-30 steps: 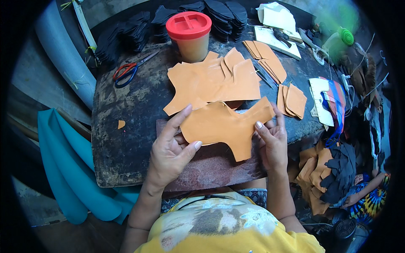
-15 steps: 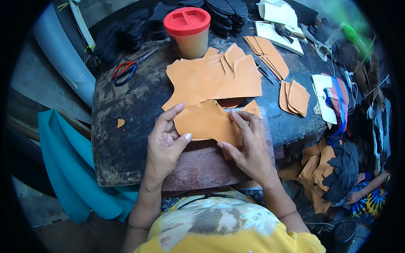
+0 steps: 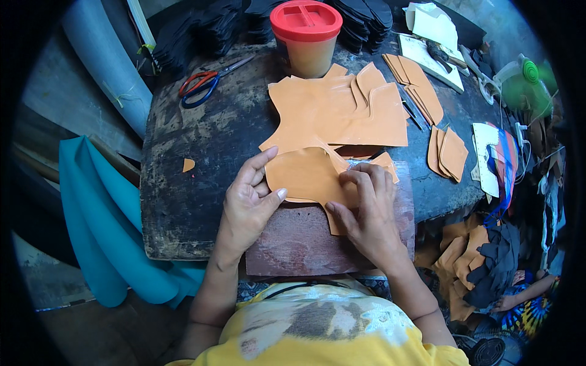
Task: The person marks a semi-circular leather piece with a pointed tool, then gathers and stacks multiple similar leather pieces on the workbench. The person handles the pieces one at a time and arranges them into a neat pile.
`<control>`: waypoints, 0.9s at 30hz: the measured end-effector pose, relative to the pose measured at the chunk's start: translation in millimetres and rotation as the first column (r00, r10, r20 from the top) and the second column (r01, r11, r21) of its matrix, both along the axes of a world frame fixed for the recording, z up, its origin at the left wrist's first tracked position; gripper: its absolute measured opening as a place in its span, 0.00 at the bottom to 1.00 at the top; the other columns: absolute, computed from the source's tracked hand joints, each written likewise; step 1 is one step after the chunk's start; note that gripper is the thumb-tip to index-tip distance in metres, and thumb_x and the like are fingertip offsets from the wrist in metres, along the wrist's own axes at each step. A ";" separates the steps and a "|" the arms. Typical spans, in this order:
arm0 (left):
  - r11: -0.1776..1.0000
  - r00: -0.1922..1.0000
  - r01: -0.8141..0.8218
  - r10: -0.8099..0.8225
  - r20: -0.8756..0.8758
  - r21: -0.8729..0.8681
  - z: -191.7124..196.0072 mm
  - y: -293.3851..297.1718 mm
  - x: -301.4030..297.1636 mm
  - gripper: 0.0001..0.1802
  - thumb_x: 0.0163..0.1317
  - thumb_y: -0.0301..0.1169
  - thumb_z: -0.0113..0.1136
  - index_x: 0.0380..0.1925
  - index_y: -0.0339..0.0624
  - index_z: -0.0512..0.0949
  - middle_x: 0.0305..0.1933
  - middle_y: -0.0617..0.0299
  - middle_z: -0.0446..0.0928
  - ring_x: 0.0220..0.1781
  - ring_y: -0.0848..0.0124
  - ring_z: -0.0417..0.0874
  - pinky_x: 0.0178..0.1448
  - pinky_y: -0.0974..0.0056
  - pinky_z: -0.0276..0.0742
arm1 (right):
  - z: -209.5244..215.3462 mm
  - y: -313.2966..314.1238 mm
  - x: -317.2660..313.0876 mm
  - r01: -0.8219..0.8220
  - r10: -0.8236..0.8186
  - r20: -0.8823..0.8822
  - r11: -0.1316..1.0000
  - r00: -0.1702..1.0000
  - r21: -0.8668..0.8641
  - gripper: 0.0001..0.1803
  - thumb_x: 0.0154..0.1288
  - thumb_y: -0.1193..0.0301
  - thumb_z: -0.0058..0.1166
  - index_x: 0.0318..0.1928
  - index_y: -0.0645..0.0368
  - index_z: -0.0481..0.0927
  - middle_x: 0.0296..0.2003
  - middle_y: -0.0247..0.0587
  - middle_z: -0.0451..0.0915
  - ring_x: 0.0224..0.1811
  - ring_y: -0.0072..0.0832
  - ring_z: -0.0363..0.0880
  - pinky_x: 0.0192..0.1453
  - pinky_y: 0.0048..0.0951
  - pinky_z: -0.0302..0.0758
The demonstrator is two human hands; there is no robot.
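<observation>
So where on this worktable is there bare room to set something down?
The dark tabletop is bare between the scissors, the small tan scrap and the left hand. The reddish block is free near the body. Crowded: tan leather pieces centre, stacks right, red-lidded jar behind.

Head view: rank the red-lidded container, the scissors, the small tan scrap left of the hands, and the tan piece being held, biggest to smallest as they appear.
1. Held tan piece, partly covered by the fingers.
2. Red-lidded container, close to the first in apparent size, so that order is unsure.
3. Scissors.
4. Small tan scrap.
</observation>
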State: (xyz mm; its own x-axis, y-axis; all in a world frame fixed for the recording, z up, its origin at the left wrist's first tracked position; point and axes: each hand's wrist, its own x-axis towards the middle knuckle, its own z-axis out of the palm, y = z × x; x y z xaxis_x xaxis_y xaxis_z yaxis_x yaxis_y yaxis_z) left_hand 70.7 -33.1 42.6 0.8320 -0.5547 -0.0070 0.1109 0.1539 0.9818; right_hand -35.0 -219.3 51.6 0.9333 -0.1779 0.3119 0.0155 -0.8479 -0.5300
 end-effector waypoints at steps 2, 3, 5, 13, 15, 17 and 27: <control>0.998 0.997 -0.020 0.015 0.075 0.057 1.1 1.0 -1.5 0.31 0.63 0.14 0.54 0.67 0.32 0.61 0.63 0.46 0.72 0.63 0.67 0.76 0.67 0.65 0.71 | -0.7 -1.2 0.5 -0.012 0.012 -0.014 1.000 1.000 0.029 0.25 0.55 0.70 0.66 0.53 0.59 0.71 0.49 0.49 0.69 0.54 0.47 0.66 0.61 0.45 0.60; 0.995 0.990 -0.034 0.021 0.138 0.094 1.6 1.5 -2.7 0.30 0.63 0.14 0.53 0.67 0.32 0.62 0.63 0.46 0.73 0.64 0.67 0.76 0.67 0.65 0.71 | -1.0 -2.0 0.9 -0.010 0.011 -0.021 0.999 1.000 0.031 0.25 0.55 0.70 0.66 0.52 0.59 0.72 0.49 0.49 0.69 0.54 0.46 0.66 0.61 0.45 0.60; 0.986 0.963 -0.074 0.032 0.267 0.150 3.1 3.6 -5.4 0.28 0.64 0.16 0.53 0.66 0.32 0.64 0.62 0.47 0.74 0.64 0.67 0.75 0.67 0.65 0.71 | -1.5 -3.4 1.9 -0.022 0.023 -0.012 0.998 1.000 0.059 0.23 0.56 0.71 0.65 0.51 0.59 0.72 0.49 0.49 0.68 0.54 0.46 0.66 0.61 0.44 0.60; 0.991 0.983 -0.083 0.064 0.173 0.105 18.8 7.3 -13.6 0.25 0.67 0.18 0.50 0.65 0.31 0.67 0.56 0.46 0.78 0.53 0.66 0.83 0.54 0.65 0.82 | 2.3 -8.5 2.1 -0.031 0.040 -0.026 0.960 0.999 0.277 0.09 0.63 0.77 0.58 0.43 0.61 0.73 0.39 0.40 0.72 0.45 0.34 0.70 0.52 0.32 0.67; 0.998 0.999 -0.046 0.046 0.005 -0.032 23.1 6.9 -14.8 0.24 0.67 0.18 0.49 0.64 0.30 0.67 0.55 0.46 0.78 0.51 0.68 0.84 0.48 0.66 0.84 | 4.2 -8.4 1.0 -0.034 0.049 -0.032 0.929 0.998 0.368 0.07 0.65 0.77 0.57 0.41 0.62 0.74 0.37 0.39 0.72 0.43 0.32 0.70 0.50 0.30 0.68; 0.996 0.999 -0.039 0.037 -0.017 -0.086 25.2 6.4 -13.9 0.24 0.68 0.18 0.48 0.64 0.29 0.66 0.54 0.45 0.78 0.49 0.69 0.84 0.43 0.67 0.86 | 6.2 -7.8 0.6 -0.032 0.055 -0.035 0.881 0.998 0.472 0.05 0.66 0.77 0.56 0.40 0.62 0.74 0.37 0.39 0.72 0.42 0.31 0.70 0.48 0.29 0.68; 0.958 0.906 -0.265 0.210 0.368 0.106 14.5 3.7 7.7 0.19 0.69 0.22 0.52 0.59 0.32 0.74 0.52 0.55 0.76 0.53 0.70 0.79 0.54 0.68 0.77 | 13.4 -15.8 -2.9 -0.067 0.074 -0.040 0.986 0.997 0.150 0.05 0.63 0.76 0.56 0.39 0.60 0.75 0.36 0.41 0.75 0.44 0.40 0.71 0.57 0.38 0.62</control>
State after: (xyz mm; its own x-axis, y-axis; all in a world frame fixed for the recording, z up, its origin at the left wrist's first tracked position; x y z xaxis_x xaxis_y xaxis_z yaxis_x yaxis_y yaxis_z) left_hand 78.4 -29.3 57.1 0.9030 -0.3557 0.2411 -0.2651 -0.0195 0.9640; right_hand -38.0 -235.1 65.0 0.9576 -0.1527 0.2443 0.0455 -0.7572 -0.6516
